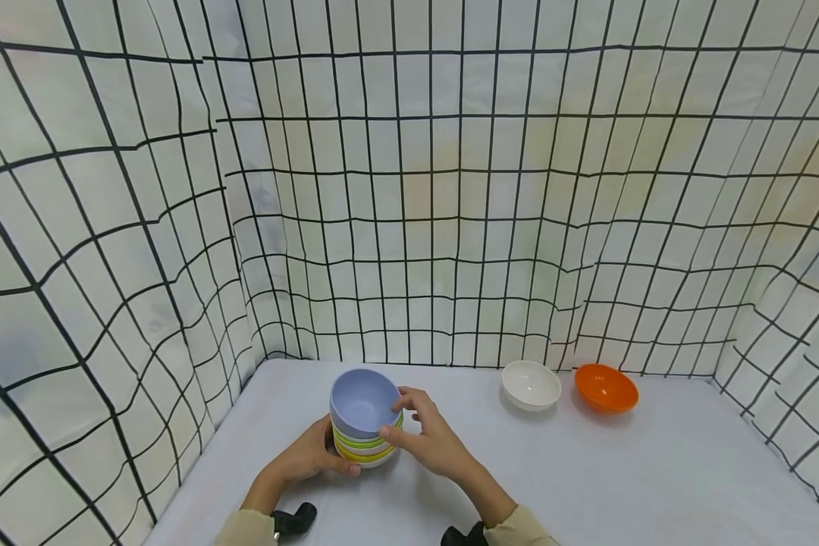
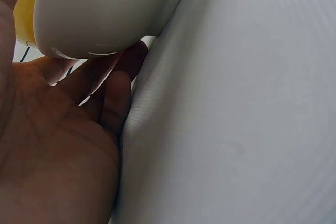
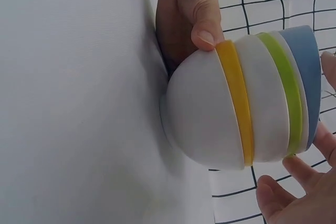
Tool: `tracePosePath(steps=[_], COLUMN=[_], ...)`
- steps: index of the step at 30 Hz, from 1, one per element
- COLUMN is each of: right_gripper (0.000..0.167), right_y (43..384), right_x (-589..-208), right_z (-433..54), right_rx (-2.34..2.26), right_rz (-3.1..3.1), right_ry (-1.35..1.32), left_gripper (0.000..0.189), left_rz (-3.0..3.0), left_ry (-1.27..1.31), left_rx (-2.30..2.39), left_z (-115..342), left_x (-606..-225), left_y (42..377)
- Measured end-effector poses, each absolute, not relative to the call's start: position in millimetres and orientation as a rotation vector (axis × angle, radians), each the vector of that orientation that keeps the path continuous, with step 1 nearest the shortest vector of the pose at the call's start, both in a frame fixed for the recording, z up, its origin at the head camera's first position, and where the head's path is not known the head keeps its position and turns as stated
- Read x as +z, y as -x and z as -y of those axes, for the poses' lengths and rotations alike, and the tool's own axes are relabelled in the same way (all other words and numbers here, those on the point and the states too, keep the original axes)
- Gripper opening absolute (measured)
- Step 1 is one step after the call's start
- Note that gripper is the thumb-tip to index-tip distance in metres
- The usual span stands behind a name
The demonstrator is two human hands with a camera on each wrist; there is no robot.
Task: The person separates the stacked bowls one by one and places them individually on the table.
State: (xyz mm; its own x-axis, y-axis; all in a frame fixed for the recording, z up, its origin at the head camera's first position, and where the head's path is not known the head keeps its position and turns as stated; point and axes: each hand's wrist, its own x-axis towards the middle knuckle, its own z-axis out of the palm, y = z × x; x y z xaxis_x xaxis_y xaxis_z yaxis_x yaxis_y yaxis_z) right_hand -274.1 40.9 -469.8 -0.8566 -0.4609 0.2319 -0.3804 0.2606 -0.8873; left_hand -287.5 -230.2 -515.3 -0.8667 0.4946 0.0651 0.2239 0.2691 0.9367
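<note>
A stack of nested bowls [image 1: 363,457] stands on the table, with white, yellow and green bands showing below a blue bowl [image 1: 362,402] on top. In the right wrist view the blue bowl [image 3: 307,72] sits slightly askew in the stack. My left hand [image 1: 310,456] holds the stack low on its left side, thumb in front and fingers behind. At the right of the blue bowl, my right hand [image 1: 437,440] pinches the rim with its thumb and bent finger. The left wrist view has a white bowl [image 2: 105,14] close above the left fingers.
Farther right on the white-covered table [image 1: 587,478] stand a white bowl [image 1: 531,385] and an orange bowl [image 1: 606,388], apart from each other. Black grid netting [image 1: 460,220] over pale walls encloses the back and both sides.
</note>
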Motion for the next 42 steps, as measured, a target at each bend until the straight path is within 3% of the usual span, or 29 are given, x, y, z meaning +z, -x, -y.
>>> tracePosePath(steps=[5,16,42], right_gripper=[0.041,0.066,0.075], right_y=[279,280,279], right_x=[-470,-468,-473], right_z=[-31,-18,-11], right_rx=[-1.703,-1.712,-1.792], right_rz=[-2.446,-2.410,-2.527], right_ry=[0.791,0.783,0.761], left_gripper=[0.099,0.100,0.100], left_rz=[-2.309,-2.307,-2.287], left_ry=[-0.671,-0.638,-0.667], left_rx=[1.629,1.625,1.646], left_z=[230,230,231], left_x=[-514,-513,-515], left_y=[286,286,288])
